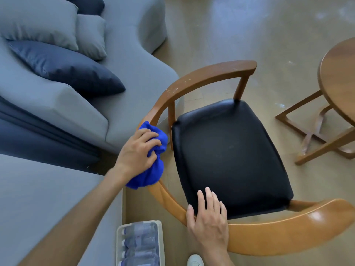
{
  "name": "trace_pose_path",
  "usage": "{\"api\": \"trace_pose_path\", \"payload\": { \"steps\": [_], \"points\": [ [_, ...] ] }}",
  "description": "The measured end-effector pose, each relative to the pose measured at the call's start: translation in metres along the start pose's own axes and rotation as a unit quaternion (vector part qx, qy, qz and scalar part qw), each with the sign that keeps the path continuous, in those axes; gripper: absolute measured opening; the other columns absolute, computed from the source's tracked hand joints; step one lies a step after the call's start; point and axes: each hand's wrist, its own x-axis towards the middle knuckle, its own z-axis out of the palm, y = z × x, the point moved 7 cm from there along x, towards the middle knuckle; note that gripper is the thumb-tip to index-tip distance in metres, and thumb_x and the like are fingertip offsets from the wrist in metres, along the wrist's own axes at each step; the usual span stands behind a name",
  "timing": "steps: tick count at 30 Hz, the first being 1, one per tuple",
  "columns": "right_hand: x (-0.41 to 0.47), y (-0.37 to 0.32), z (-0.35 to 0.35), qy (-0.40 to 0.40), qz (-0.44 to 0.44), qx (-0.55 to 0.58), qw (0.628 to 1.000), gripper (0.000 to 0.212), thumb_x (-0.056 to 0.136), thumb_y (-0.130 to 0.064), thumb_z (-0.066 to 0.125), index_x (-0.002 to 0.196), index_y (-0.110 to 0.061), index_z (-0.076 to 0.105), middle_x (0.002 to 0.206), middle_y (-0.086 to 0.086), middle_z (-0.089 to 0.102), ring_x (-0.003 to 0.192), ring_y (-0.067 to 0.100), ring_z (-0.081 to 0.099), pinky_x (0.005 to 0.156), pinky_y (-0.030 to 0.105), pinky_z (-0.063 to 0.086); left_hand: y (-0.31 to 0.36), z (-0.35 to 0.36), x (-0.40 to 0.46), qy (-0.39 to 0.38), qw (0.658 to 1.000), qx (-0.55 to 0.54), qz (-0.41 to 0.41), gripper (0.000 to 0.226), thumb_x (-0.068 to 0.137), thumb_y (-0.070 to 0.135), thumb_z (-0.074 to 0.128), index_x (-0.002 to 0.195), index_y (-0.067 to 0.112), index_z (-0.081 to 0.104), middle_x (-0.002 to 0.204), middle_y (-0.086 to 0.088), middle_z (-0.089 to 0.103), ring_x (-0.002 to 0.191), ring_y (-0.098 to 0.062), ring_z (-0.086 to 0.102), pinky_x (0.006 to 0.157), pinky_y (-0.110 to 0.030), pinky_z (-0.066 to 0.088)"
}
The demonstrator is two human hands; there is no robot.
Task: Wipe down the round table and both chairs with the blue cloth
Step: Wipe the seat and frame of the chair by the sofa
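At the right edge we see only a slice of the round table [338, 73]: its wooden top runs out of view, and just part of its crossed base shows on the floor [221, 35]. Below the table's near side, the chair [230, 150] sits with its black seat facing us, and its curved wooden back rail wraps from the upper left round to the lower right, where the end of the rail is cut off by the border. We cannot see the chair's legs, nor a second chair.

Our left hand [137, 150] grips the bunched blue cloth [151, 169], fingers curled over it, pressing it on the rail at the chair's left side; the cloth hides that stretch of wood. Our right hand [208, 217] lies flat with fingers straight, resting on the rail and reaching over the seat's near edge, holding nothing.

Left of the chair stands a grey sofa [134, 77] with grey and dark blue cushions [67, 68], close beside the rail. Along the bottom a tray of plastic bottles [140, 242] is partly cropped and blurry, and a white shoe [195, 261] just peeks in.
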Motion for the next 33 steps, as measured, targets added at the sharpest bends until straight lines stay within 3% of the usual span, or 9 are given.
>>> {"api": "trace_pose_path", "payload": {
  "steps": [4,6,8,10,14,21,25,28,33],
  "points": [
    [0.0,-0.001,-0.003,-0.019,-0.002,0.032,0.999,0.051,0.084,-0.042,0.042,0.111,-0.009,0.069,0.12,0.014,0.065,0.107,0.03,0.064,0.085,0.046,0.053,-0.01,0.001,0.004,-0.01,0.997,-0.006,-0.07,0.049,0.075,0.013,0.071,0.124,0.013,0.06,0.139,-0.012,0.047,0.134,-0.032,0.036,0.104,-0.05,0.044],
    [-0.001,-0.003,-0.009,-0.024,-0.01,0.063,0.998,0.048,0.082,-0.041,0.044,0.106,-0.01,0.071,0.116,0.012,0.067,0.103,0.027,0.066,0.083,0.043,0.054,-0.019,-0.001,-0.014,0.023,0.98,0.006,-0.195,0.073,0.074,0.026,0.073,0.139,0.015,0.042,0.146,-0.016,0.031,0.136,-0.036,0.027,0.106,-0.049,0.037],
    [-0.002,-0.003,-0.015,-0.018,-0.014,0.097,0.995,0.044,0.08,-0.039,0.049,0.104,-0.011,0.073,0.113,0.009,0.069,0.1,0.024,0.067,0.083,0.04,0.054,-0.019,-0.004,-0.033,0.049,0.944,0.042,-0.325,0.077,0.069,0.038,0.077,0.131,0.007,0.044,0.129,-0.02,0.042,0.119,-0.039,0.04,0.095,-0.051,0.042],
    [-0.004,-0.002,-0.02,-0.016,-0.027,0.133,0.991,0.037,0.082,-0.034,0.059,0.11,-0.013,0.07,0.121,0.004,0.065,0.11,0.02,0.063,0.093,0.037,0.05,-0.008,-0.005,-0.042,0.031,0.927,0.084,-0.364,0.065,0.069,0.041,0.08,0.112,0.0,0.053,0.105,-0.021,0.052,0.096,-0.039,0.049,0.08,-0.05,0.043],
    [-0.007,0.007,-0.04,-0.068,0.004,0.273,0.96,0.042,0.094,-0.025,0.053,0.135,-0.024,0.049,0.144,-0.014,0.038,0.137,0.005,0.028,0.113,0.022,0.023,0.011,-0.023,-0.044,0.015,0.946,0.069,-0.315,0.054,0.07,0.033,0.081,0.105,-0.002,0.059,0.094,-0.018,0.056,0.085,-0.036,0.053,0.075,-0.046,0.045],
    [0.013,-0.022,-0.21,0.071,-0.127,0.358,0.922,0.063,0.086,-0.016,0.067,0.14,-0.032,0.039,0.144,-0.021,0.033,0.131,-0.015,0.022,0.106,0.004,0.02,0.086,-0.118,-0.041,0.064,0.975,-0.138,-0.161,0.051,0.074,0.034,0.079,0.114,0.018,0.052,0.097,0.01,0.054,0.079,-0.005,0.054,0.071,-0.019,0.044],
    [0.014,-0.041,-0.303,0.006,-0.244,0.291,0.925,0.084,0.079,-0.021,0.068,0.145,-0.044,0.021,0.151,-0.021,0.024,0.138,-0.005,0.019,0.109,0.018,0.023,0.142,-0.185,-0.03,0.019,0.993,-0.116,-0.031,0.05,0.074,0.04,0.074,0.114,0.025,0.05,0.121,0.008,0.045,0.092,-0.009,0.053,0.076,-0.018,0.049],
    [0.004,-0.048,-0.344,-0.038,-0.302,0.188,0.934,0.06,0.08,-0.02,0.065,0.135,-0.032,0.043,0.118,-0.02,0.051,0.113,-0.002,0.042,0.1,0.024,0.035,0.172,-0.231,-0.022,0.012,0.997,-0.073,0.033,0.048,0.073,0.042,0.07,0.115,0.03,0.049,0.127,0.009,0.039,0.108,-0.009,0.044,0.085,-0.023,0.047],
    [-0.02,-0.053,-0.407,0.019,-0.351,0.171,0.92,0.013,0.083,-0.016,0.055,0.095,-0.023,0.056,0.087,-0.017,0.046,0.079,0.003,0.05,0.067,0.016,0.039,0.202,-0.294,-0.01,0.063,0.994,-0.018,0.09,0.035,0.076,0.038,0.067,0.105,0.027,0.05,0.11,0.01,0.049,0.097,-0.011,0.045,0.082,-0.025,0.041]
  ]
}}
